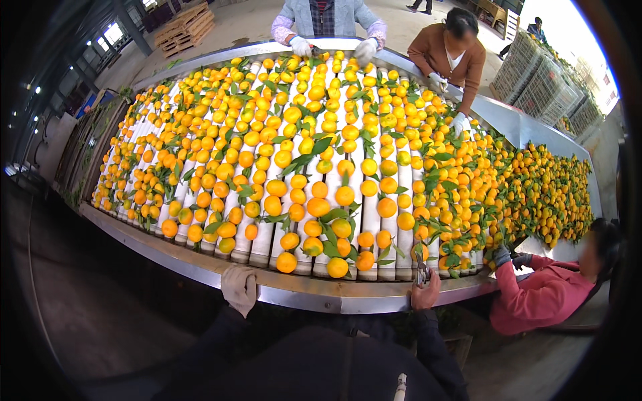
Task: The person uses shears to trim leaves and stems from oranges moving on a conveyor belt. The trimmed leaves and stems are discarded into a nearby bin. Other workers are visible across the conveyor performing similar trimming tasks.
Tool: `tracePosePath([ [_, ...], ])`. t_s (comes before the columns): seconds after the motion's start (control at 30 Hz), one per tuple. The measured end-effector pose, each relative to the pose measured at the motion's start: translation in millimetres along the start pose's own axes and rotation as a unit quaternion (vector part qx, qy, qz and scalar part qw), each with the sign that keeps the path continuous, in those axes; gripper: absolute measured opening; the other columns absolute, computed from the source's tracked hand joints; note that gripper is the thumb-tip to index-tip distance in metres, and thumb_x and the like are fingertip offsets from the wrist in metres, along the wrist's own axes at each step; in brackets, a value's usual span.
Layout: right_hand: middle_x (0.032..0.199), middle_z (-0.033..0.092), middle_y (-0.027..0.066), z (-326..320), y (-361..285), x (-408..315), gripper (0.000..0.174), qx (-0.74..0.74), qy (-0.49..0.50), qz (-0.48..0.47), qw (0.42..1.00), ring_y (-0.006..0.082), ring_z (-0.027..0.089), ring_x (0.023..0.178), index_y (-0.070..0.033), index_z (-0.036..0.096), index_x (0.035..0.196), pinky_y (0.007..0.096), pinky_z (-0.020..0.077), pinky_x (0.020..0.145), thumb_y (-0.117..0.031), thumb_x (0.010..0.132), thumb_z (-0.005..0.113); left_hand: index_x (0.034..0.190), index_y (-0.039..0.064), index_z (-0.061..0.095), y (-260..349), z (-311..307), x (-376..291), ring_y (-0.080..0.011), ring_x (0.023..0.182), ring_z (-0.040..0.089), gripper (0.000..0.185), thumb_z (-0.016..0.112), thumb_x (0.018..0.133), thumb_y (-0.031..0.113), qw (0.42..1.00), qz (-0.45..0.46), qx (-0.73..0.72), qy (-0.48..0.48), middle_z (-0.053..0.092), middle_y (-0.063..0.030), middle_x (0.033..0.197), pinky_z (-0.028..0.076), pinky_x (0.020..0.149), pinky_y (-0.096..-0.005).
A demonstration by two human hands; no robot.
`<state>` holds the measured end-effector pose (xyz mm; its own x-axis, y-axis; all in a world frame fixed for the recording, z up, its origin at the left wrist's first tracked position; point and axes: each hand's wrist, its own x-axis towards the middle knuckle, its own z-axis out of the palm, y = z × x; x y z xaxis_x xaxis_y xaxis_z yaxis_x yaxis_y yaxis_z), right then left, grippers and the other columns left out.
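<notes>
My left hand (pixel 239 289), in a pale work glove, rests on the metal rim (pixel 326 295) of a roller conveyor. Its fingers look curled, but whether they grip the rim is unclear. Farther right, my bare right hand (pixel 426 291) is shut on a pair of small hand clippers (pixel 422 270), their blades pointing up over the rollers. Orange and yellow mandarins (pixel 337 267), many with green leaves (pixel 331 249) attached, lie in rows between the white rollers (pixel 368 220). One mandarin (pixel 419 250) sits right by the clipper tips.
Opposite, a person with white gloves (pixel 301 46) and another in a brown sweater (pixel 446 55) reach over the fruit. To my right works a person in a pink jacket (pixel 541 293). Mandarins crowd the right-hand chute (pixel 551 190). Plastic crates (pixel 546 85) and wooden pallets (pixel 184 30) stand beyond.
</notes>
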<state>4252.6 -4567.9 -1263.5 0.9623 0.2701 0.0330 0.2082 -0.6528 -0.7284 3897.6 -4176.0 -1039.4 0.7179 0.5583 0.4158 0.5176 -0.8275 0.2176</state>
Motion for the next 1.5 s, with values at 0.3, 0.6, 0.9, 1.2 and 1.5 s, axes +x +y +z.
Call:
tracePosePath([
  [0.3,0.130,0.069,0.0211,-17.5,7.0,8.7,0.072,0.027,0.011,-0.012,1.000,0.0436,0.064,0.125,-0.002,0.065,0.145,0.0500,0.0536,0.110,0.003,0.074,0.075,0.093,0.005,0.078,19.6,11.6,-0.8,-0.0377,0.093,0.076,0.011,0.070,0.095,0.011,1.000,0.018,-0.015,0.013,0.080,-0.0125,0.095,0.057,0.100,-0.0518],
  [0.6,0.129,0.070,0.0209,-28.6,22.4,18.4,0.066,0.006,0.020,-0.014,1.000,0.0431,0.066,0.123,-0.003,0.067,0.142,0.0483,0.0539,0.109,0.001,0.077,0.076,0.093,0.004,0.078,41.8,16.8,-0.4,-0.0383,0.094,0.075,0.011,0.070,0.095,0.012,1.000,0.002,-0.019,0.009,0.080,-0.0131,0.095,0.057,0.100,-0.0525],
  [0.9,0.126,0.071,0.0195,-45.2,33.3,27.3,0.070,0.022,0.012,-0.013,1.000,0.0440,0.065,0.123,-0.004,0.067,0.142,0.0509,0.0538,0.107,0.004,0.073,0.075,0.093,0.004,0.078,63.7,23.6,-1.1,-0.0394,0.095,0.076,0.011,0.070,0.095,0.011,1.000,0.005,-0.017,0.010,0.080,-0.0142,0.096,0.057,0.100,-0.0529],
  [1.2,0.129,0.071,0.0189,-61.2,44.7,33.5,0.069,0.011,0.021,-0.020,1.000,0.0429,0.065,0.125,-0.003,0.067,0.143,0.0494,0.0538,0.110,0.001,0.075,0.075,0.094,0.003,0.077,80.4,32.9,-7.5,-0.0377,0.096,0.075,0.013,0.067,0.098,0.011,1.000,0.013,-0.006,-0.006,0.080,-0.0132,0.096,0.056,0.106,-0.0542],
  [1.5,0.127,0.071,0.0197,-74.1,60.2,43.7,0.066,0.011,0.020,-0.006,1.000,0.0429,0.066,0.124,-0.001,0.067,0.141,0.0494,0.0540,0.110,0.002,0.075,0.073,0.093,0.003,0.076,102.8,41.3,-5.7,-0.0387,0.095,0.074,0.012,0.067,0.098,0.010,1.000,0.024,-0.003,-0.002,0.079,-0.0133,0.096,0.056,0.102,-0.0535],
])
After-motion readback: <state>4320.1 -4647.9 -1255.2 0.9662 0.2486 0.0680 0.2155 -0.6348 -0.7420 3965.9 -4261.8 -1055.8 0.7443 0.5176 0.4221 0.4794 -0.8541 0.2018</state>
